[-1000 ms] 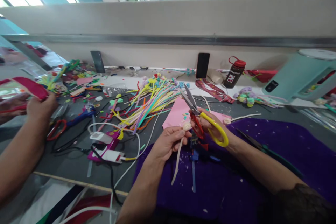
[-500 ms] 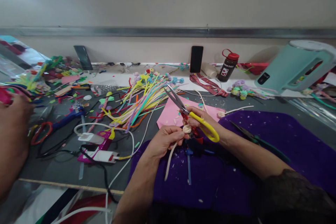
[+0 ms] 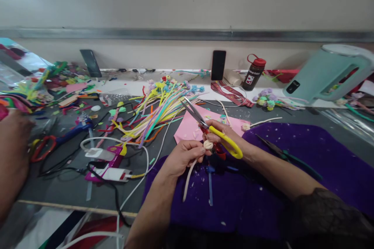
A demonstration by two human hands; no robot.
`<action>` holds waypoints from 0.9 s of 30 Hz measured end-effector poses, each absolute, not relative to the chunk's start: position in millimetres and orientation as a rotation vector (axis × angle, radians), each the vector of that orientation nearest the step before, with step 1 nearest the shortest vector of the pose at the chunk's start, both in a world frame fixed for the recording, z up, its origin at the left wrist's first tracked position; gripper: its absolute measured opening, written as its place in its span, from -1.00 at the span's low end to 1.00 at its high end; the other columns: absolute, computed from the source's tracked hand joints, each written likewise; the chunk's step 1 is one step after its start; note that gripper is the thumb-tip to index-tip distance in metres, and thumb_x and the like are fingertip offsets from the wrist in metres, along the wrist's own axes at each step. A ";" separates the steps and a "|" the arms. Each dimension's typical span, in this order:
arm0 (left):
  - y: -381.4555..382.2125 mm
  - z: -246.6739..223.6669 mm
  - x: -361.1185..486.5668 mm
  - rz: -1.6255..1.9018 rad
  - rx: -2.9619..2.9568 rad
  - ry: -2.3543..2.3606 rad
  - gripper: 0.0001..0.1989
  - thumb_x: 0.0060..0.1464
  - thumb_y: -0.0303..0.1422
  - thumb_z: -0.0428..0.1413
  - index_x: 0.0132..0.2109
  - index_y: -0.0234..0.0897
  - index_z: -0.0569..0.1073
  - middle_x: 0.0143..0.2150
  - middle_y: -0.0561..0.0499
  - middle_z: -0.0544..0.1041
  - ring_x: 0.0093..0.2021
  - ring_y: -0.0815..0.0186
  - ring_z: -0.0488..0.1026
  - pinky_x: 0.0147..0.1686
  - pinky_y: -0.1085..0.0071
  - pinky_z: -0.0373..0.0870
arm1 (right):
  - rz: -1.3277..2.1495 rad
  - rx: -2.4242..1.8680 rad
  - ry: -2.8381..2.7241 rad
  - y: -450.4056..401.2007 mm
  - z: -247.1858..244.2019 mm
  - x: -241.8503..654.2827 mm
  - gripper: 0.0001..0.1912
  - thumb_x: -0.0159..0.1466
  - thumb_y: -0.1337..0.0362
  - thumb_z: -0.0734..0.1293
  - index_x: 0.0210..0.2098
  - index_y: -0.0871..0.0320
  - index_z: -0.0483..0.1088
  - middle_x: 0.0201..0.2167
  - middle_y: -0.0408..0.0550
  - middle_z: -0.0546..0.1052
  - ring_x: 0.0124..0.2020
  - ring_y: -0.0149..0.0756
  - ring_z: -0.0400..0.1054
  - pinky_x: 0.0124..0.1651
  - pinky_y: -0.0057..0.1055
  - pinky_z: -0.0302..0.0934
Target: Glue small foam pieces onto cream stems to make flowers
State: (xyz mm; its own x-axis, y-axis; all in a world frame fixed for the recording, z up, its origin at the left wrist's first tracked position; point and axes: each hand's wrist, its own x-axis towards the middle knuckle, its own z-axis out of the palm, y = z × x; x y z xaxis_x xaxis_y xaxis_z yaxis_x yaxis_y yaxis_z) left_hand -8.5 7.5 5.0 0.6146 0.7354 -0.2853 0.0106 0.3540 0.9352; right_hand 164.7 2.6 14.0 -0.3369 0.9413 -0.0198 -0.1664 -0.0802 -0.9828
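Note:
Pinched between the thumb and fingers of my left hand (image 3: 182, 155) is a small cream flower (image 3: 208, 145), its pale stem (image 3: 189, 181) hanging down over the purple cloth (image 3: 242, 202). My right hand (image 3: 224, 126) is closed around yellow-handled scissors (image 3: 223, 138), whose blades point up and to the left, slightly apart. The right fingers are close to the flower; whether they touch it I cannot tell. Just below the hands, partly hidden, lies a red and dark tool with a blue stick (image 3: 210, 186). Pink foam sheet (image 3: 182, 130) lies behind the hands.
Colourful fuzzy stems (image 3: 159, 118) are heaped ahead. Left are a power strip (image 3: 117, 159), cables, orange-handled scissors (image 3: 43, 149) and another person's hand (image 3: 14, 136). Pliers (image 3: 288, 156) lie right. A phone (image 3: 219, 65), bottle (image 3: 253, 73) and kettle (image 3: 330, 74) stand at the back.
The scissors in my right hand have shifted slightly left and down. My left hand keeps the flower almost still. The other person's hand has moved a little left.

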 end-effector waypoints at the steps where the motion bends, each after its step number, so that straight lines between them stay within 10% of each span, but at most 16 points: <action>1: 7.5 4.6 -8.7 0.540 1.131 0.806 -0.74 -0.14 -0.22 0.17 -0.42 -0.37 0.53 -0.68 0.10 0.32 -0.76 0.59 -0.03 -0.73 0.53 -0.25 | 1.570 -0.942 -1.301 2.4 14.9 165.0 -0.69 0.05 0.20 0.36 -0.26 0.13 0.24 -0.53 -0.24 0.26 -0.60 -0.54 0.08 -0.58 -0.56 -0.04; 27: 11.7 5.2 -16.3 0.696 1.002 0.830 -0.66 -0.23 -0.17 0.22 -0.39 -0.40 0.51 -0.65 0.08 0.35 -0.75 0.60 -0.03 -0.74 0.55 -0.24 | 1.496 -0.907 -1.216 2.0 13.0 166.0 -0.64 0.18 0.06 0.23 -0.10 0.09 0.22 -0.48 -0.18 0.34 -0.66 -0.52 0.17 -0.67 -0.55 0.05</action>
State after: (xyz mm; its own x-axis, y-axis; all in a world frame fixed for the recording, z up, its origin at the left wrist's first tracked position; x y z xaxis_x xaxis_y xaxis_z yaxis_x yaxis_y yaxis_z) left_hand -16.3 11.7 5.2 0.5124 0.8151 -0.2702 -0.1241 0.3816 0.9160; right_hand 166.0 2.0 13.0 -0.2536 0.9670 0.0258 -0.2230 -0.0325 -0.9743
